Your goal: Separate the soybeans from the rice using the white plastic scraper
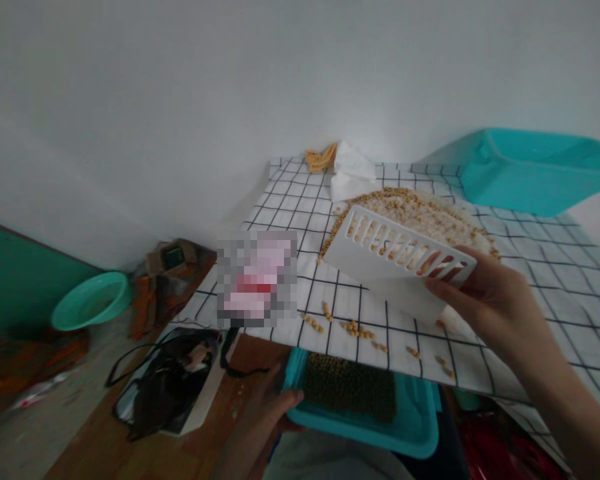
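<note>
My right hand (pixel 485 293) grips a white plastic basket (pixel 380 263) with a row of slots along its side, thumb on the near face. The basket is tilted over the checked cloth. Behind it lies a wide heap of white grains (pixel 405 217) with tan beans around its edge. My left hand (pixel 275 407) is closed on the left rim of a teal tray (pixel 365 437), just below the table's front edge. Small round beans (pixel 350 387) cover part of that tray's floor. Several loose tan beans (pixel 357 329) are scattered near the cloth's front edge.
A large teal bin (pixel 525 180) stands at the back right of the checked cloth (pixel 275 213). A crumpled white tissue (pixel 353 170) and a tan cloth (pixel 321 159) lie at the back. A box with a black bag (pixel 167 387) and a green basin (pixel 93 303) are at the left.
</note>
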`<state>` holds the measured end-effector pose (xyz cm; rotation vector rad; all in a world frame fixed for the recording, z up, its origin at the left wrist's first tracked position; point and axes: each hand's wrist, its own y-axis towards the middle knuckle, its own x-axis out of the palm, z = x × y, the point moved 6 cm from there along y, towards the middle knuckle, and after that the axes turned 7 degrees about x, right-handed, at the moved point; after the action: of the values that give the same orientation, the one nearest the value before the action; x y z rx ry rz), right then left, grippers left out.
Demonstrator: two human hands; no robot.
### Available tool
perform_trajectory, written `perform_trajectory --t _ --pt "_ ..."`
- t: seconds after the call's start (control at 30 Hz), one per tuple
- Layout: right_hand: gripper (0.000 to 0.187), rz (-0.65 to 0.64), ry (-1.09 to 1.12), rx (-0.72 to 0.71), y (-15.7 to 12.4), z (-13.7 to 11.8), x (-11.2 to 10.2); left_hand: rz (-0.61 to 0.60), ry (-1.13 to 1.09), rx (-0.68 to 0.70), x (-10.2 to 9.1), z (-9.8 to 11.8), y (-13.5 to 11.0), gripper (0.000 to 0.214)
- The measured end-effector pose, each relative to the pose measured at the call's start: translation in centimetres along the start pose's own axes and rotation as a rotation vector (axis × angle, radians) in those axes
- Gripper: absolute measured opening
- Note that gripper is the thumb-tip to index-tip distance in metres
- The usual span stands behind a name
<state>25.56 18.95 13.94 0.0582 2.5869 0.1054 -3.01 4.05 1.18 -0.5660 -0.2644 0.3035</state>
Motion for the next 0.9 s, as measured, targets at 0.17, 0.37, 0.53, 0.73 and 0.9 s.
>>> perform_trajectory --t 0.17,0.37,0.53,0.73,0.9 --pt "0.031 0.041 -0.056 -0.014 -0.1 0.1 -0.4 -0.004 0.038 0.026 -0.5 -0.8 1.2 0.052" --pt "0.022 -0.014 -0.069 -0.032 -0.4 -0.5 0.1 -0.017 -0.029 0.053 0.0 0.2 0.3 0.023" --pt "0.017 -0.024 -0.099 -0.031 -0.4 -1.3 0.5 -0.017 -0.024 0.036 -0.1 0.2 -0.1 0.018" --pt "0.024 -0.052 -0.129 -0.022 0.2 -1.2 1.1 -0.018 0.014 0.011 -0.6 -0.3 0.5 0.033" --pt "0.025 -0.067 -0.094 0.033 0.0 -0.3 0.7 -0.065 0.017 0.016 -0.4 -0.5 0.6 0.037"
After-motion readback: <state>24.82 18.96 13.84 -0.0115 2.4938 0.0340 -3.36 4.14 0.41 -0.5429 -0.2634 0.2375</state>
